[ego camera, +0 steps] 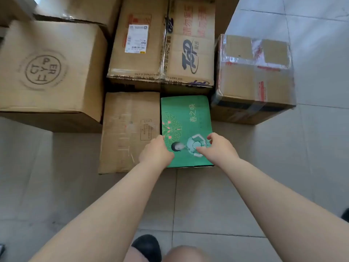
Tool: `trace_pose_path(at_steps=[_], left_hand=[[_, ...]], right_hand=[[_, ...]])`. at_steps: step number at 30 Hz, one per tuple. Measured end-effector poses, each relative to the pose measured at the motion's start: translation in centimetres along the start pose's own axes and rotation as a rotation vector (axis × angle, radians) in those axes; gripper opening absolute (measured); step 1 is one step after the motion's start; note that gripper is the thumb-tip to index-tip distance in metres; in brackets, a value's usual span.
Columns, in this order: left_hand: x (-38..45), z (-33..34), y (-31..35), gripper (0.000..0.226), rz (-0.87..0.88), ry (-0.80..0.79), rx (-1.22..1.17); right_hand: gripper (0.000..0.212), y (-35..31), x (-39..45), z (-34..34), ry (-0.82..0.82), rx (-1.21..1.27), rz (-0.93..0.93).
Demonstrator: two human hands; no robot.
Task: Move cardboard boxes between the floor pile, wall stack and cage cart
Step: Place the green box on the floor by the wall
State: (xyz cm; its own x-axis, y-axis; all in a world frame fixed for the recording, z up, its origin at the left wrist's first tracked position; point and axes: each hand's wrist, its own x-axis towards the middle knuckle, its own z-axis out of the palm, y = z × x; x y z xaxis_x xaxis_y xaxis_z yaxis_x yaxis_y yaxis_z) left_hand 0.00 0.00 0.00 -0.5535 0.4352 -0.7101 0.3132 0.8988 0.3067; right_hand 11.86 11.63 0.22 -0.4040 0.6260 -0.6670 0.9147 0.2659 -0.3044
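Observation:
A flat green box (pixel 186 118) printed with a figure and flowers lies on the tiled floor in the middle of the floor pile. My left hand (pixel 156 151) holds its near left edge, fingers curled down into the gap beside a plain brown box (pixel 128 129). My right hand (pixel 217 148) grips the near right edge, thumb on the top face and fingers curled over the side. The green box sits flat, touching the boxes around it.
A large box with a round stamp (pixel 49 69) stands at the left. Behind the green box is a wide labelled box (pixel 160 44), and at the right a tape-wrapped box (pixel 253 78). Bare tile floor (pixel 311 148) lies to the right. My shoe (pixel 147 246) is near the bottom.

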Motion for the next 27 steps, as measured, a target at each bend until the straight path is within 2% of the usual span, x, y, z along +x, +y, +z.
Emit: trace_pose_path(at_steps=[3, 6, 9, 14, 18, 21, 27], left_hand=[[3.9, 2.8, 0.0, 0.051, -0.037, 0.076, -0.079], [6.0, 4.7, 0.4, 0.064, -0.074, 0.105, -0.113], [6.9, 5.6, 1.1, 0.078, -0.067, 0.139, -0.132], [6.9, 6.9, 1.3, 0.072, -0.087, 0.136, -0.184], [6.7, 8.5, 0.4, 0.079, -0.208, 0.06, -0.372], [5.3, 9.4, -0.7, 0.081, -0.245, 0.034, -0.413], [-1.3, 6.6, -1.0, 0.069, -0.169, 0.149, -0.356]], right_hand=[[0.071, 2.3, 3.7, 3.0, 0.084, 0.053, 0.08], [0.089, 3.6, 6.1, 5.1, 0.106, 0.153, 0.145], [0.083, 4.0, 7.4, 6.4, 0.104, 0.267, 0.157], [0.071, 5.1, 7.5, 7.5, 0.079, 0.262, 0.142], [0.068, 7.0, 6.0, 8.6, 0.086, 0.301, 0.147], [0.066, 7.7, 4.0, 9.4, 0.09, 0.359, 0.138], [0.061, 6.8, -2.3, 7.8, 0.098, 0.486, 0.097]])
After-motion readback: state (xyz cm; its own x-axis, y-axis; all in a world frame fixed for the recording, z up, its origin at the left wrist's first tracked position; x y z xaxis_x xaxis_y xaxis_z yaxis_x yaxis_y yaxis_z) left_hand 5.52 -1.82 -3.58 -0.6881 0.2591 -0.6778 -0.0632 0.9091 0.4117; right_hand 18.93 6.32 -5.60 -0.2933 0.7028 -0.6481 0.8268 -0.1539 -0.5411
